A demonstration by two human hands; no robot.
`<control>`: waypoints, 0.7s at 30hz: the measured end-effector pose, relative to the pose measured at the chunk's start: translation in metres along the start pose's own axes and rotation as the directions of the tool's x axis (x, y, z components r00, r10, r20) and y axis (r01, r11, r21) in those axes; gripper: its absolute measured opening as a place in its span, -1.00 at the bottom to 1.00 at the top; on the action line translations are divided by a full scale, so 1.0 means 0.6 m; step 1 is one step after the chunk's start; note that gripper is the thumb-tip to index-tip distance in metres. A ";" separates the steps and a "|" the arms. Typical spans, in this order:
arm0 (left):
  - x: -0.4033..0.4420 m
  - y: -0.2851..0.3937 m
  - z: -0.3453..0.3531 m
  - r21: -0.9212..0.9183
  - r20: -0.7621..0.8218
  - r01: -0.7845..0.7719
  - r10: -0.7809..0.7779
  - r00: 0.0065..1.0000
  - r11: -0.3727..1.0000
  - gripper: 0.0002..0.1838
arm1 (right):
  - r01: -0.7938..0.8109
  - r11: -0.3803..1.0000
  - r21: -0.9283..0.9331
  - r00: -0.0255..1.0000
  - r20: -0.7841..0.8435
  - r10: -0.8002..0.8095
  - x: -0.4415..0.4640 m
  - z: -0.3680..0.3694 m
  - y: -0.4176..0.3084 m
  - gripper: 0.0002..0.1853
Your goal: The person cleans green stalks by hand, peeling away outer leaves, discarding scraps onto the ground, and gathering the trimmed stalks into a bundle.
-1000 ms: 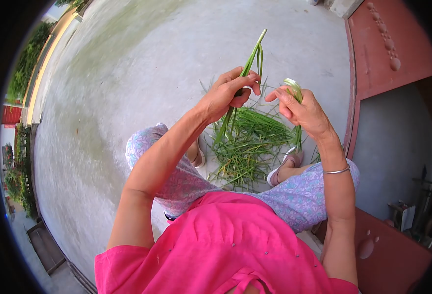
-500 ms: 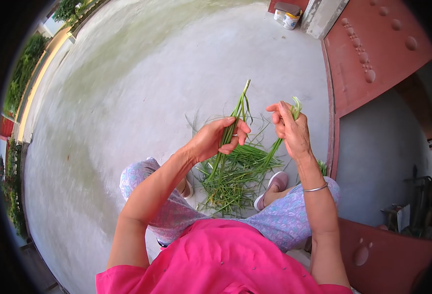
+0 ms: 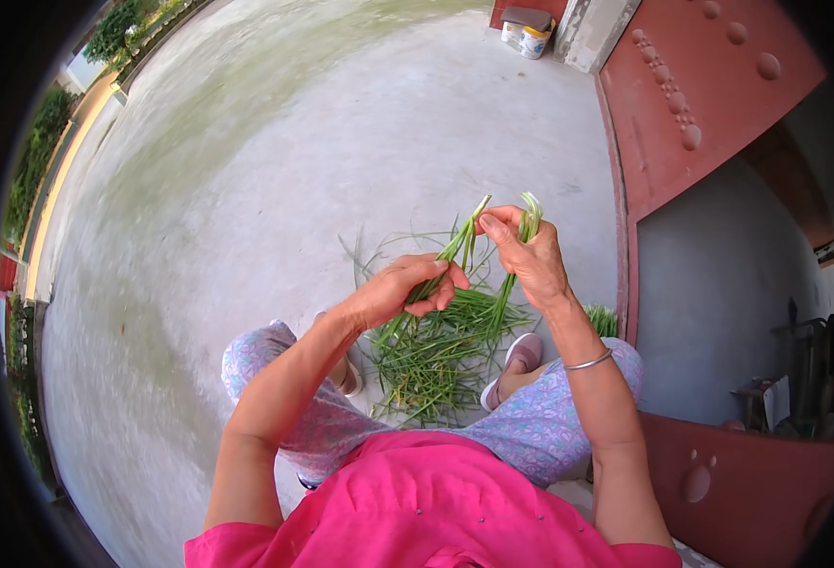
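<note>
Close together, above the green heap (image 3: 426, 371)!
The left hand (image 3: 390, 292) held stalks (image 3: 454, 248) slanting up toward the right hand (image 3: 538, 261), which clasped a bunch (image 3: 529, 221).

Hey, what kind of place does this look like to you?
Probably a paved yard outside a house. The bare concrete floor stretches out under open light, bushes grow along its far edge, and a big red metal-looking door borders a dim space with clutter.

no readable text, numbers or signs, markings on white containers (image 3: 533, 42) too small
</note>
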State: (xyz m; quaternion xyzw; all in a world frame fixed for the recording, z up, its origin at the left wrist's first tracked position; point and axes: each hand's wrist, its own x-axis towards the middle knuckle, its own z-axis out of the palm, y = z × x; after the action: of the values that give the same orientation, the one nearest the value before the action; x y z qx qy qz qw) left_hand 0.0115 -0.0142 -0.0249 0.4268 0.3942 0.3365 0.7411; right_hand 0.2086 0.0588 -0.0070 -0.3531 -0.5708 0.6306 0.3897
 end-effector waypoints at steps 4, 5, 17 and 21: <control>-0.001 0.001 0.005 0.290 -0.102 -0.045 0.078 0.992 0.956 -0.63 | -0.021 1.000 -0.004 0.999 -0.039 0.021 -0.001 -0.006 0.001 -0.73; 0.000 -0.001 0.006 0.319 -0.112 -0.050 0.090 0.990 0.947 -0.64 | -0.029 0.999 -0.024 0.999 -0.045 0.028 -0.001 -0.007 0.003 -0.74; 0.002 0.002 -0.008 -0.109 -0.075 -0.035 0.026 0.997 0.993 -0.67 | -0.051 0.998 0.034 0.996 -0.067 0.053 0.005 -0.025 -0.008 -0.73; 0.001 -0.003 -0.017 -0.159 -0.023 -0.018 0.015 1.000 0.987 -0.67 | -0.044 0.995 0.085 0.994 -0.094 0.052 0.013 -0.045 -0.009 -0.73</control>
State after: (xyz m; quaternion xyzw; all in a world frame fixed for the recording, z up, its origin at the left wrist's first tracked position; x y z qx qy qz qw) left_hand 0.0032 -0.0108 -0.0297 0.3660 0.3706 0.3777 0.7655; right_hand 0.2295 0.0779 -0.0042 -0.3803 -0.5159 0.6452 0.4158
